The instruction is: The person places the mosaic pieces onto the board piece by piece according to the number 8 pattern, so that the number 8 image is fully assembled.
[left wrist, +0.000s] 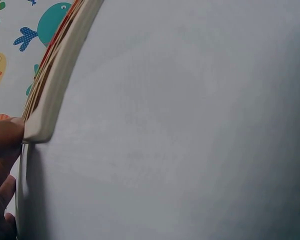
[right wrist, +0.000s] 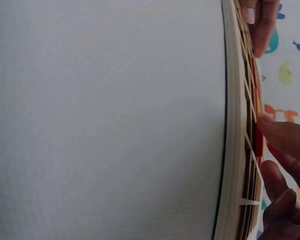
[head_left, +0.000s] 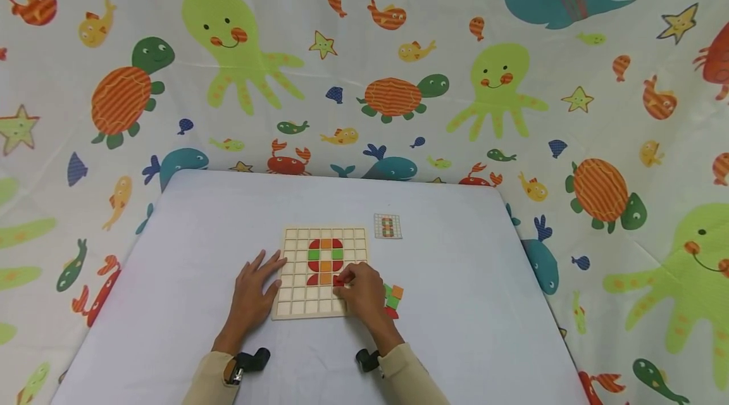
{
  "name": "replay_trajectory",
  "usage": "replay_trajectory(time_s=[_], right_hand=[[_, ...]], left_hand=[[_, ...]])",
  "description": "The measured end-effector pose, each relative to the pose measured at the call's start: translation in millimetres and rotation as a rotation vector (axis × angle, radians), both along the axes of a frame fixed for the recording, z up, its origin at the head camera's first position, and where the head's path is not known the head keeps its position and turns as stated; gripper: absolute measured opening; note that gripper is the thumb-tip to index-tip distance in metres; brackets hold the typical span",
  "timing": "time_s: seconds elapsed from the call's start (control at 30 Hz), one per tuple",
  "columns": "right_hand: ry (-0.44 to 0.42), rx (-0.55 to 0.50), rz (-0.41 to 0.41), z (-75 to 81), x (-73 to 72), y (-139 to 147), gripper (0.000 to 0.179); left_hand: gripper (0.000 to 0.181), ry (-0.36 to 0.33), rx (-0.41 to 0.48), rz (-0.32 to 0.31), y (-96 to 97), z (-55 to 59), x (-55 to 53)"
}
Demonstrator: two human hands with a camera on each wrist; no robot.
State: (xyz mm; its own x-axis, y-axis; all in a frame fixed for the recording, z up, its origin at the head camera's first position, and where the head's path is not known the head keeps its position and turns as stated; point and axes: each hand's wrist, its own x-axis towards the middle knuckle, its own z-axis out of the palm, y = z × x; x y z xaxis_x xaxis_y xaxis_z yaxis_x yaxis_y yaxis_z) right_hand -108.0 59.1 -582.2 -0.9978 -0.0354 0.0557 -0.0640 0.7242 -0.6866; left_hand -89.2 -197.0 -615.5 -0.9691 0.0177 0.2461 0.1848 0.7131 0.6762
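A square wooden grid board (head_left: 296, 309) lies on the white table. Its middle cells hold red, orange and green tiles, several of the red ones with a rounded corner. At the board's left edge my left hand (head_left: 250, 296) rests with its fingers spread, fingertips on the rim. My right hand (head_left: 364, 291) reaches over the lower right part of the board and pinches a red tile (head_left: 338, 280) between thumb and fingers, right beside the lowest orange tile (head_left: 326, 278). In the right wrist view, the red tile (right wrist: 259, 142) appears at the fingertips, close over the grid.
Several loose green, orange and red tiles (head_left: 393, 297) lie right of the board, partly behind my right hand. A small card (head_left: 388, 226) with a printed grid and coloured pattern lies beyond the board's upper right corner. A sea-animal curtain (head_left: 342, 76) hangs behind the table.
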Motion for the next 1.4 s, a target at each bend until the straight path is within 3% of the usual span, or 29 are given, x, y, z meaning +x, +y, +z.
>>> replay_trajectory(time_s=[0.23, 0.7, 1.03, 1.4], right_hand=[[0.002, -0.026, 0.009, 2.0, -3.3, -0.4, 0.011], [0.002, -0.029, 0.030, 2.4, -3.1, 2.0, 0.013], [-0.041, -0.089, -0.093, 11.5, 0.9, 48.5, 0.018], [-0.102, -0.054, -0.244, 0.9, 20.7, 112.5, 0.022]], left_hand=[[0.049, 0.013, -0.005, 0.005, -0.7, 0.1, -0.1], [0.049, 0.016, 0.003, 0.009, 0.8, 2.5, 1.1], [0.049, 0.011, 0.002, 0.011, 0.3, 2.1, 0.9], [0.050, -0.015, -0.002, 0.002, 0.0, 0.8, 1.2]])
